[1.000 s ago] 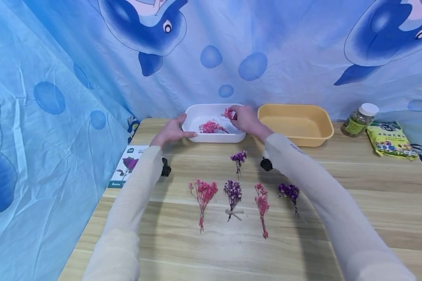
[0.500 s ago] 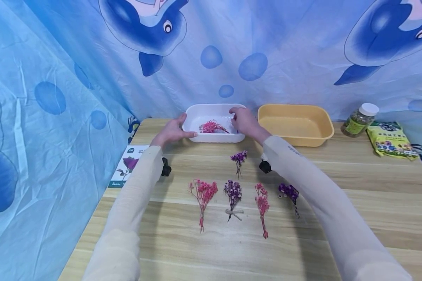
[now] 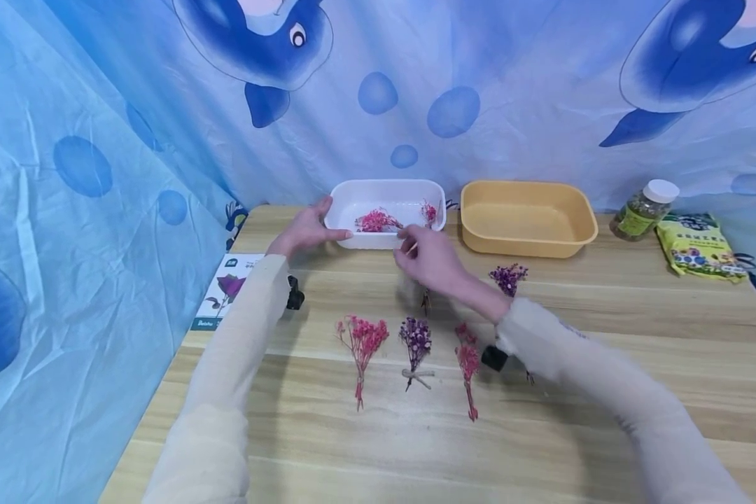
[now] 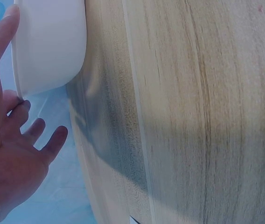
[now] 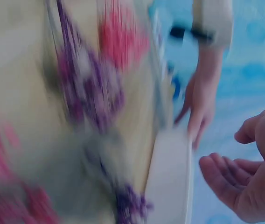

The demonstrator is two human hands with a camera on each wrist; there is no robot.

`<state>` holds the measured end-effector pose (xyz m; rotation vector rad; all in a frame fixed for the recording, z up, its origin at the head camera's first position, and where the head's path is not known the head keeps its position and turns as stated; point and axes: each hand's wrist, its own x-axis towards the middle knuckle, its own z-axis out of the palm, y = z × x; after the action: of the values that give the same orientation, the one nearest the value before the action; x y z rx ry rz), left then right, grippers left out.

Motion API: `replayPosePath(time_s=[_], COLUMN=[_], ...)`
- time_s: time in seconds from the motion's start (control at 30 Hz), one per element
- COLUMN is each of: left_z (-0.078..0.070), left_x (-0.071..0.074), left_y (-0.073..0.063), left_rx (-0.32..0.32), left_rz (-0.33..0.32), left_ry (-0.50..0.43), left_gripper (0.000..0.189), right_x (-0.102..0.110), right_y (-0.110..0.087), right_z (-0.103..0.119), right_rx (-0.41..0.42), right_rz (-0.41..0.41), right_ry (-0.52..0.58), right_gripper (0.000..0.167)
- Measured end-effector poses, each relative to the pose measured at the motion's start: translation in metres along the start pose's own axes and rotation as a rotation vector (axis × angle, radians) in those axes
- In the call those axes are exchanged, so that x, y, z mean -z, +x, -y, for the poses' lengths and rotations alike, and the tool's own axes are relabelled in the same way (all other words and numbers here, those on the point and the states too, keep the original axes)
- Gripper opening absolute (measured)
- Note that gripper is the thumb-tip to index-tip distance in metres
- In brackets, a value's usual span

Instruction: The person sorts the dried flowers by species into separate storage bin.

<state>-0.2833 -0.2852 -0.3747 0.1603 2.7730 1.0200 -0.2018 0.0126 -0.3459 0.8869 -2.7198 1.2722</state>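
A white plastic tub (image 3: 387, 242) stands against the back curtain, holding a pink dried-flower bunch (image 3: 376, 221) and another pink bunch (image 3: 428, 212) at its right end. My left hand (image 3: 307, 229) grips the tub's left corner, thumb along the front rim and index finger at the far corner. My right hand (image 3: 435, 260) hovers by the front rim, fingers loosely bent and holding nothing. It partly covers a small purple bunch, whose stems (image 3: 425, 301) show below. Nearer on the table lie a pink bunch (image 3: 365, 343), a purple bunch tied with twine (image 3: 416, 339) and a slim pink bunch (image 3: 467, 357).
A yellow tub (image 3: 529, 248) stands right of the white one. Further right are a white-capped jar (image 3: 644, 211) and a yellow packet (image 3: 699, 246). A card with a flower picture (image 3: 223, 290) lies at left. Another purple bunch (image 3: 507, 278) lies beside the right forearm.
My right hand lets go of a pink bunch at the white tub's right end and draws back toward me over the front rim. A purple bunch beside the right forearm is uncovered. The left hand stays.
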Motion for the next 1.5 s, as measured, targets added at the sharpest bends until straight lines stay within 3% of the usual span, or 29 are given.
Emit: replayPosePath(time_s=[0.13,0.3,0.5,0.73,1.1,1.5], left_z=[-0.003,-0.003,-0.001,0.000,0.001,0.000], left_x=[0.002,0.003,0.001,0.001,0.000,0.001], left_y=[-0.001,-0.002,-0.001,0.001,0.000,-0.001], left_rx=[-0.003,-0.009,-0.004,-0.009,0.011,0.013], left_rz=[-0.005,-0.011,-0.004,-0.004,0.002,0.011], left_ry=[0.008,-0.002,0.004,-0.002,-0.009,0.036], left_gripper=[0.114,0.115,0.116,0.115,0.115,0.117], right_x=[-0.012,-0.029,-0.054,-0.075,-0.096,-0.119], right_y=[-0.037,-0.075,-0.097,-0.100,-0.090,-0.087], right_z=[0.021,0.042,0.053,0.052,0.051,0.048], right_rx=[-0.019,-0.056,-0.015,-0.058,-0.127,-0.092], right_rz=[0.080,0.237,0.327,0.328,0.338,0.265], right_ry=[0.094,0.174,0.110,0.062,-0.014,-0.118], right_gripper=[0.037,0.046,0.054,0.072,0.080,0.078])
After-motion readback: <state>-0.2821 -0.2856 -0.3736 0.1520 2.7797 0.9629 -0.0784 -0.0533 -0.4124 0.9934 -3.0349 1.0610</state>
